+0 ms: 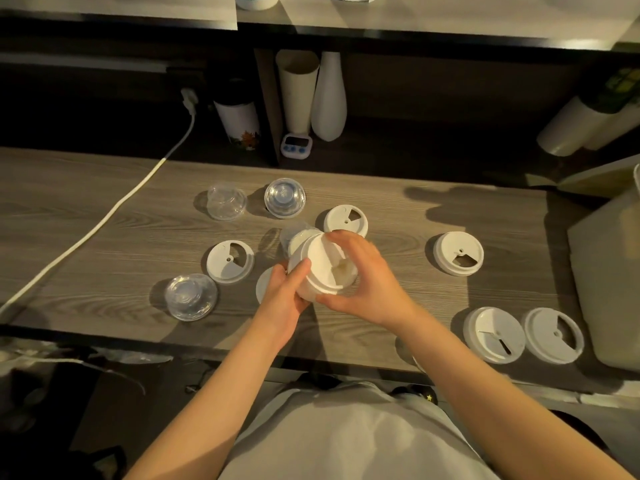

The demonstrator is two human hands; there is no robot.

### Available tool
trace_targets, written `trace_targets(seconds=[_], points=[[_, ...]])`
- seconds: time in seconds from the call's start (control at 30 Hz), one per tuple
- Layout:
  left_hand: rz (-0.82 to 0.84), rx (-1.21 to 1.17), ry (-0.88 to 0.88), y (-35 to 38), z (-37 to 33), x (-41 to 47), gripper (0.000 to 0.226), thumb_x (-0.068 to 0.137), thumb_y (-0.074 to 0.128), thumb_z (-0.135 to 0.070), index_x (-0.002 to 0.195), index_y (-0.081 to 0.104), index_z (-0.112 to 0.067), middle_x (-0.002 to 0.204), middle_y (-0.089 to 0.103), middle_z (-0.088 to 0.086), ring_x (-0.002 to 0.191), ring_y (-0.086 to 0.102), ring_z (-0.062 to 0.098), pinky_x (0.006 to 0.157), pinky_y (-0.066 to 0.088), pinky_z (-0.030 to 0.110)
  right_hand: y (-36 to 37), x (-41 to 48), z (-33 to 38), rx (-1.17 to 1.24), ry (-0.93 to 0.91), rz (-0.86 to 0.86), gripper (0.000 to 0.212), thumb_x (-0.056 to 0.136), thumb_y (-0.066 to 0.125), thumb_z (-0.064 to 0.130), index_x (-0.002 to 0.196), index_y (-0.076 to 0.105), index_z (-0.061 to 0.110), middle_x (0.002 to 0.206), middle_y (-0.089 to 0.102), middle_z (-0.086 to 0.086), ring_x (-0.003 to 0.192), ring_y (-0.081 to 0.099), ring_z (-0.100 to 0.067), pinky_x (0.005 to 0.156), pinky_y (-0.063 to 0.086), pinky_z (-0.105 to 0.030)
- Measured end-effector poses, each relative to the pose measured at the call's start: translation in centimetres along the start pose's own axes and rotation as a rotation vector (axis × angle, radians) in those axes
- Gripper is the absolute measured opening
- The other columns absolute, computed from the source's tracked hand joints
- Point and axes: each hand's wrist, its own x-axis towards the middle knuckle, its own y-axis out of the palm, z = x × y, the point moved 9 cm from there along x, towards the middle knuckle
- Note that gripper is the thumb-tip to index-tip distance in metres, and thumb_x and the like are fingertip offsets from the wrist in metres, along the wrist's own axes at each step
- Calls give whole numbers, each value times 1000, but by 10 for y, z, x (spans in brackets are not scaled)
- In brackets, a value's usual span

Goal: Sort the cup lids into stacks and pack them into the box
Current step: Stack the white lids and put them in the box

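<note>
Both hands hold a stack of white lids (320, 268) tilted above the wooden table's middle. My left hand (285, 297) grips its lower left side; my right hand (367, 282) closes over its top and right rim. A clear dome lid (294, 235) lies just behind the stack. Loose white flat lids lie around: one at the left (230, 261), one behind (345, 220), one to the right (458, 252), two at the front right (493, 335) (553, 335). Clear dome lids sit at the back (227, 201) (284, 198) and front left (190, 296). The box (609, 271) stands at the right edge.
A white cable (104, 220) runs across the table's left side. Behind the table stand a tumbler (239, 117), a paper cup sleeve (298, 95), a white vase (329, 98) and a small timer (296, 145). More cups lie at the back right (575, 126).
</note>
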Motion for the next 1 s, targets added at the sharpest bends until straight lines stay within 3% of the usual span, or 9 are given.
trace_targets(seconds=[0.17,0.27,0.4,0.5,0.6,0.73,0.83,0.9,1.0], points=[[25,115,125,-2,-12,-6,59,62,77,-18,111,45,-21,107,60,2,93,59,12,60,51,16,4,-5,1,-9,-53,-20,86,65,79,45,136,41,17,143,40,3,134,35,-14,109,28,-26],[22,186,213,-5,-20,-7,65,52,77,-24,110,47,-26,104,60,-4,88,60,4,62,51,14,6,-8,0,14,-60,33,85,69,80,36,140,36,22,148,36,3,137,32,-11,111,28,-26],[69,230,295,-1,-26,-9,68,48,72,-35,111,46,-30,112,58,-4,91,62,-2,70,51,15,9,-11,-22,579,298,-5,68,82,54,44,142,26,35,143,36,18,129,37,5,106,37,-26],[137,279,300,8,-24,-11,72,50,72,-33,116,45,-28,118,55,-1,102,58,6,74,50,16,25,-14,-36,761,484,29,56,84,39,64,136,35,42,145,39,9,132,40,-10,109,35,-37],[157,314,272,8,-22,-12,69,53,72,-31,117,46,-27,116,56,-3,100,59,3,74,49,14,18,-9,-33,659,423,-9,33,96,34,46,119,52,30,121,58,3,111,55,-11,95,43,-29],[113,391,160,-9,-13,-10,48,63,68,-27,107,51,-32,110,60,-5,100,59,8,74,50,20,22,-1,-30,475,335,8,38,89,38,44,116,53,22,105,60,13,96,56,3,83,44,-16],[30,358,102,-35,-10,-12,49,72,74,-25,115,52,-27,113,61,-1,100,60,13,70,50,21,44,9,-21,299,272,129,45,89,39,46,117,55,15,109,63,-1,99,58,-12,84,45,-27],[-41,319,89,-53,-12,-16,36,85,64,-13,117,50,-23,108,61,-1,94,60,10,63,51,19,62,16,-15,232,257,207,43,92,40,46,116,56,14,111,62,-6,100,56,-18,86,43,-31],[-165,250,81,-83,-15,-24,30,88,57,-8,116,50,-20,102,60,-5,91,59,9,65,51,25,87,25,-6,261,263,309,28,97,38,45,96,59,25,99,62,-1,93,54,-17,87,42,-36]])
